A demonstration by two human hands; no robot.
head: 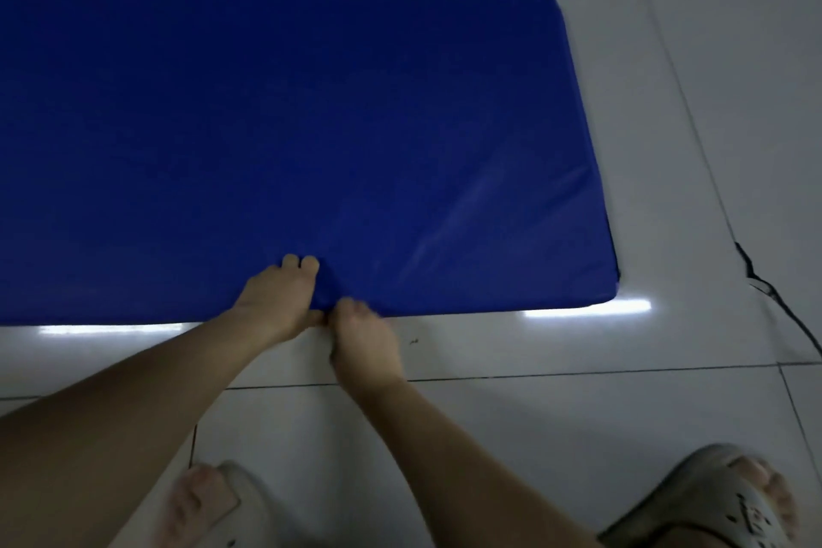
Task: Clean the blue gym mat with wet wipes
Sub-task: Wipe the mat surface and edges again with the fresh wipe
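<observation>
Your left hand [278, 298] and right hand [362, 338], side by side, grip the near edge of the blue gym mat [311, 125] lying flat on the tiled floor [667, 414]: apparently a positioning step, and, with no wet wipes visible, wiping first calls for fetching one.

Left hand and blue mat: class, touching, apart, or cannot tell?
Touching. Head view shows the left hand gripping the blue mat at its near edge, fingers on top.
</observation>
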